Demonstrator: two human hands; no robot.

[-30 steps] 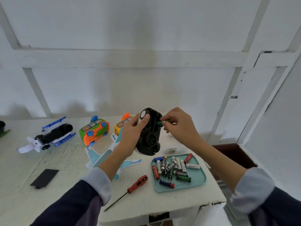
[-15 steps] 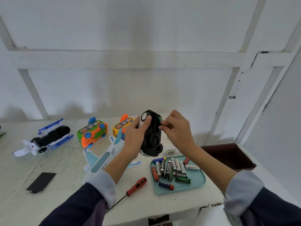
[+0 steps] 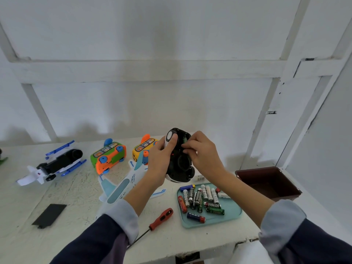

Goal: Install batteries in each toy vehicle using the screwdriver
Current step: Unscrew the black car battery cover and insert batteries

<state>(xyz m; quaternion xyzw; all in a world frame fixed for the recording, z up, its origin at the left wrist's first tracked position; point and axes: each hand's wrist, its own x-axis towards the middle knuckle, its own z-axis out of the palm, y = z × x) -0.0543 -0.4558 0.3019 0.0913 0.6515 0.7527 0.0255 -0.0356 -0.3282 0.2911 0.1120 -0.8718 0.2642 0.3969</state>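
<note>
My left hand [image 3: 160, 159] grips a black toy car [image 3: 181, 164] turned underside toward me, held up above the table. My right hand [image 3: 202, 153] has its curled fingers on a green battery [image 3: 184, 140] that sits in the car's open compartment. A red-handled screwdriver [image 3: 161, 219] lies on the table near the front edge. A teal tray [image 3: 231, 211] holds several loose batteries [image 3: 200, 199]. A black battery cover [image 3: 49, 215] lies flat at the front left.
A white and light-blue toy plane [image 3: 122, 185] lies under my left forearm. A green-orange toy bus [image 3: 108, 156], a yellow toy bus [image 3: 142, 149] and a black-white-blue toy vehicle [image 3: 55, 162] stand further back. A brown bin [image 3: 268, 182] sits right of the table.
My right hand has brought the green battery from beside the car into its compartment, and its fingers now press closer against the underside. The view has shifted slightly.
</note>
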